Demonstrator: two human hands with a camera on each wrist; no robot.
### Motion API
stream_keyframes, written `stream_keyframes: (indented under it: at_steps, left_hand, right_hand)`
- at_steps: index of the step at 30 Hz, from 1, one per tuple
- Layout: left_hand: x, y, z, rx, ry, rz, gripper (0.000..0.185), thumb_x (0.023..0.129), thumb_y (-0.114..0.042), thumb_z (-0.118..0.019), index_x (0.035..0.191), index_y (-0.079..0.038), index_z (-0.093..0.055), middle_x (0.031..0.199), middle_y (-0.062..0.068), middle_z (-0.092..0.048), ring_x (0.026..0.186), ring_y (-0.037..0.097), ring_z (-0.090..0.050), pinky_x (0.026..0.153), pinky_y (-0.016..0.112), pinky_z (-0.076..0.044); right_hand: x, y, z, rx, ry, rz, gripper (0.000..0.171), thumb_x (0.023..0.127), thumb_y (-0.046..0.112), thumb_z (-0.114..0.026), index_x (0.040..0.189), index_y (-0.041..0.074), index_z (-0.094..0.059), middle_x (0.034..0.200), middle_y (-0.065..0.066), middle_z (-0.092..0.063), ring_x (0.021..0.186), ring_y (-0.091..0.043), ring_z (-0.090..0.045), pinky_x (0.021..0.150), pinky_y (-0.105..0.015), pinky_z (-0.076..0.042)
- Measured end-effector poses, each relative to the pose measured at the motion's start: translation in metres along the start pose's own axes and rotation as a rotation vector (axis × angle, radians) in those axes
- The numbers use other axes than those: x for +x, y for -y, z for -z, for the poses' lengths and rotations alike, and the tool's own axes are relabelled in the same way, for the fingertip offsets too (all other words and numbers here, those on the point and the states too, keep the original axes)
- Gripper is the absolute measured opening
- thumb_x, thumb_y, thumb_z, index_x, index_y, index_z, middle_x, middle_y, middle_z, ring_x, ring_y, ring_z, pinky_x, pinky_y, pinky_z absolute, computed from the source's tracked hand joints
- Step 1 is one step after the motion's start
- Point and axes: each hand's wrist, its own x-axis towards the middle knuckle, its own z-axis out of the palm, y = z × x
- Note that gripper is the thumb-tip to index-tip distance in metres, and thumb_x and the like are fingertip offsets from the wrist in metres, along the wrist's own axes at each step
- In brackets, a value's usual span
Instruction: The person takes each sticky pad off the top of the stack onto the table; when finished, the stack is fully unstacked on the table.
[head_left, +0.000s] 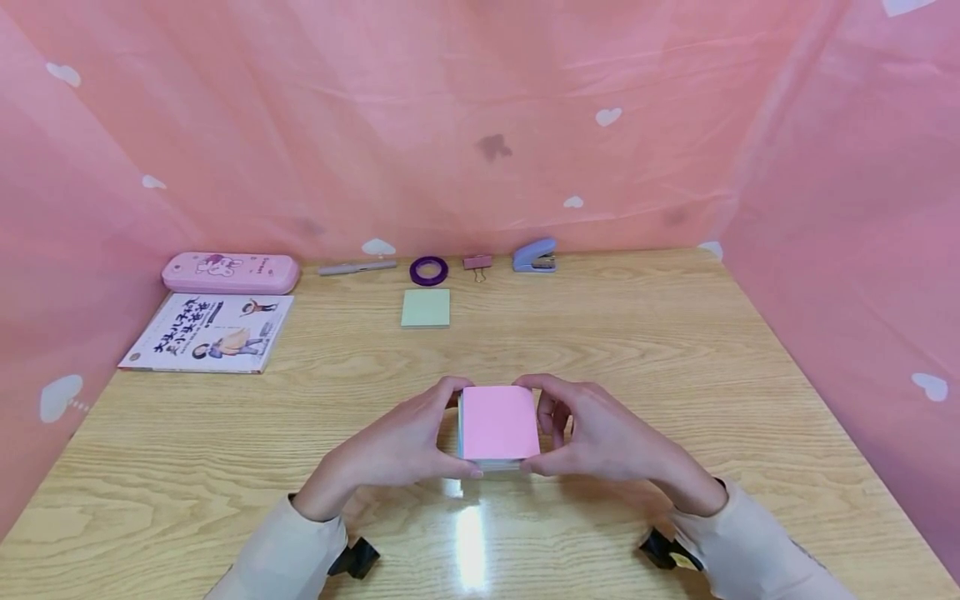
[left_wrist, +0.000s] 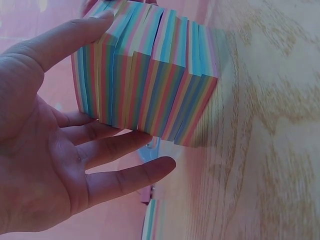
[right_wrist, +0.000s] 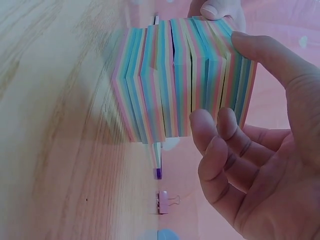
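A thick block of pastel note paper (head_left: 498, 421) with a pink top sheet stands on the wooden table (head_left: 675, 333) near its front edge. My left hand (head_left: 450, 429) grips its left side, thumb at the near corner and fingers at the far corner. On the opposite side my right hand (head_left: 549, 425) grips it the same way. The left wrist view shows the striped block (left_wrist: 145, 75) with the thumb (left_wrist: 75, 35) on its edge, the sheets slightly fanned. In the right wrist view the block (right_wrist: 180, 80) sits between the thumb (right_wrist: 280, 60) and curled fingers (right_wrist: 220, 135).
Along the table's far edge lie a pink pencil case (head_left: 228, 272), a grey pen (head_left: 356, 267), a purple tape ring (head_left: 428, 270), a pink binder clip (head_left: 477, 262) and a blue stapler (head_left: 535, 256). A book (head_left: 206, 333) and a green sticky pad (head_left: 425, 307) lie nearer. Pink curtains enclose three sides.
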Motion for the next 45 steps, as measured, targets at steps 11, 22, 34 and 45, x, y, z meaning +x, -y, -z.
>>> stream_keyframes:
  at_steps: [11,22,34,45]
  left_hand:
    - [0.000,-0.002,0.003,-0.019,-0.003,0.023,0.092,0.082,-0.035,-0.092,0.153,-0.010,-0.038,0.153,0.011,-0.054,0.146,0.030,-0.051,0.117,0.055,-0.043]
    - [0.000,-0.002,0.005,-0.006,-0.012,0.021,0.088,0.083,-0.034,-0.091,0.151,-0.012,-0.039,0.147,0.010,-0.058,0.140,0.027,-0.054,0.114,0.053,-0.045]
    - [0.000,0.000,0.004,-0.004,-0.007,0.034,0.089,0.084,-0.041,-0.090,0.152,-0.015,-0.039,0.138,0.005,-0.061,0.128,0.024,-0.058,0.108,0.051,-0.048]
    - [-0.001,0.001,-0.003,0.006,-0.020,0.020,0.086,0.082,-0.041,-0.091,0.149,-0.016,-0.043,0.139,0.002,-0.062,0.134,0.020,-0.057,0.112,0.049,-0.046]
  right_hand:
    - [-0.001,0.002,0.015,0.053,-0.034,0.002,0.081,0.074,0.025,-0.097,0.143,0.010,-0.058,0.085,0.006,-0.063,0.071,-0.013,-0.061,0.064,-0.027,-0.054]
    - [0.016,-0.012,0.048,0.121,-0.108,-0.010,0.082,0.078,0.015,-0.094,0.148,0.007,-0.054,0.075,0.000,-0.055,0.063,-0.010,-0.049,0.056,-0.024,-0.041]
    - [0.082,-0.049,0.076,0.167,0.043,-0.139,0.092,0.085,0.021,-0.089,0.162,0.013,-0.039,0.065,0.000,-0.047,0.052,-0.010,-0.040,0.048,-0.028,-0.038]
    - [0.140,-0.094,0.045,0.059,0.079,-0.290,0.092,0.084,0.037,-0.089,0.160,0.016,-0.042,0.075,0.003,-0.049,0.069,-0.016,-0.041,0.067,-0.030,-0.036]
